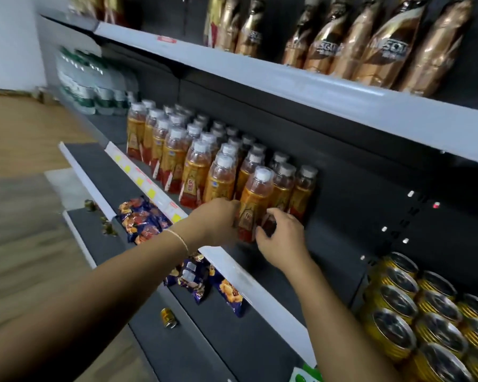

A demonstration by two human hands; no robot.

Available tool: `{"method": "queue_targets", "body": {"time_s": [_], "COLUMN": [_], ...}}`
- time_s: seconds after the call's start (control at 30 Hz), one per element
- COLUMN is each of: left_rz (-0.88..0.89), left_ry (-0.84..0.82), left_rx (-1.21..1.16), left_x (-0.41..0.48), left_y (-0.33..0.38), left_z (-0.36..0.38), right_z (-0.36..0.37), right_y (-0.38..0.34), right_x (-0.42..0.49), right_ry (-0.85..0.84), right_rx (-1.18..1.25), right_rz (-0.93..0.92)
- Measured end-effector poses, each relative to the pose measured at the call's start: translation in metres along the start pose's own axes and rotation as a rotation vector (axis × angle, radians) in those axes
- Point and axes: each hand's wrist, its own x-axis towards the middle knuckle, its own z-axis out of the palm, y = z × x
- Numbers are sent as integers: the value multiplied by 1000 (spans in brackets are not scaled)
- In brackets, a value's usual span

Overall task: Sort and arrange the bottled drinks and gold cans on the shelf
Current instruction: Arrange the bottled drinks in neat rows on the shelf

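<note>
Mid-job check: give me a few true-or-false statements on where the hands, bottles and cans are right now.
1. The left hand and right hand both grip one orange bottle. True.
2. The gold cans stand left of the bottles. False: they stand to the right.
3. A lone can sits on a lower shelf. True.
4. The bottle caps are black. False: they are white.

Upright amber bottles (204, 161); gold cans (414, 312) rightward.
</note>
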Motion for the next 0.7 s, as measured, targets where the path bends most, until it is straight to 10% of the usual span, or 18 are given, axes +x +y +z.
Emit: {"method": "queue_targets", "body": {"time_s": [0.7], "left_rz": [-68], "left_ry": [-74], "left_rx": [-578], "left_x": [54], "left_y": [-45], "left_z": [61], "right_z": [72], "right_y": [27], "right_x": [40], "right_ry": [36], "right_rx": [473], "right_rz": [376]}}
